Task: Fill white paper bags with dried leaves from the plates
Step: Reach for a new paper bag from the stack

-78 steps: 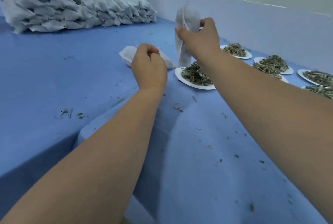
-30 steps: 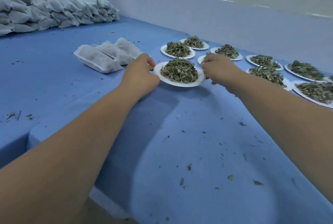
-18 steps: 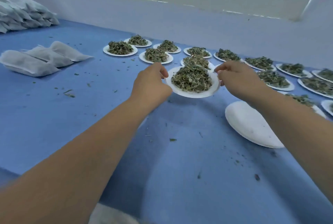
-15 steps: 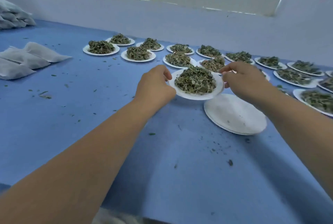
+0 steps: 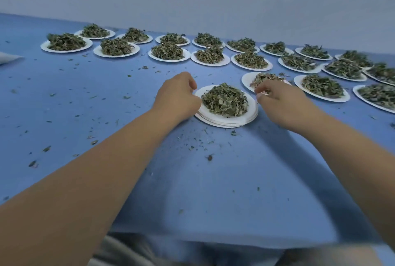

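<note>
Both bare forearms reach forward from the lower corners and draw toward each other. The left hand [image 5: 178,96] lies back-up, its fingers curled under and out of sight, so its grip cannot be judged. The right hand [image 5: 282,103] hovers knuckles-up, fingers [image 5: 265,87] loosely bent, thumb near the forefinger, pinching nothing.

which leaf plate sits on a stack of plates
The plate between the left hand and right hand: it alone tops a stack of empty plates; others lie on the cloth.

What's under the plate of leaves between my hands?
The plate heaped with dried leaves sits on a stack of white plates. Only the stack's edges show; the plates' faces, their count and the blue cloth directly beneath are covered.
</note>
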`<action>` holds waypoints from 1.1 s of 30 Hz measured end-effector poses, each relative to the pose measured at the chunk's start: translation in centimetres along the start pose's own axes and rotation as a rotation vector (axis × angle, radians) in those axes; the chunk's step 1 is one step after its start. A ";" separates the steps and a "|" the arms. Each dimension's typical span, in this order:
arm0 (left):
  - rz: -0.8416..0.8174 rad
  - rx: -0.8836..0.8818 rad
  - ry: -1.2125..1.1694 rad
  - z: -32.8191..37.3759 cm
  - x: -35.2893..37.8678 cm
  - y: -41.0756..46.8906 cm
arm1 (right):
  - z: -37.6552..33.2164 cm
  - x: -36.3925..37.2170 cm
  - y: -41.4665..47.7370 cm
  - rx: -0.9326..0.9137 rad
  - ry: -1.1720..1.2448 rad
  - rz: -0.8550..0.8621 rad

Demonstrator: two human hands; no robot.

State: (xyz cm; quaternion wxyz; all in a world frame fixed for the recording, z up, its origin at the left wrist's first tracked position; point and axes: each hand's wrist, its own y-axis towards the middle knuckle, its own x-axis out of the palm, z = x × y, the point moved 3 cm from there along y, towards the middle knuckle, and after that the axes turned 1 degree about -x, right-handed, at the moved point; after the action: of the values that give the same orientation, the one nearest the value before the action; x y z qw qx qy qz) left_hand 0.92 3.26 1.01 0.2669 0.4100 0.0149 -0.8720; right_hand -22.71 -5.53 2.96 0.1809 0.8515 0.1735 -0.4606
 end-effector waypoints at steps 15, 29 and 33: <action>-0.084 0.547 -0.108 18.0 12.2 -4.7 | 10.4 -7.1 -4.1 0.230 -0.304 0.181; -0.437 0.251 -0.473 18.5 18.5 -4.4 | 22.0 -11.3 -7.1 0.768 -0.728 0.068; -0.444 0.219 -0.534 18.5 18.6 -4.3 | 20.3 -10.9 -6.1 0.638 -0.771 0.116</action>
State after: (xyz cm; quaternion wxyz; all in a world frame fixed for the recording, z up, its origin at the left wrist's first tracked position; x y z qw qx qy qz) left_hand -23.92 -6.01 -1.00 0.0199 0.1808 -0.0603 -0.9815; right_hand -45.84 -11.13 0.94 -0.0123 0.6404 -0.1030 -0.7610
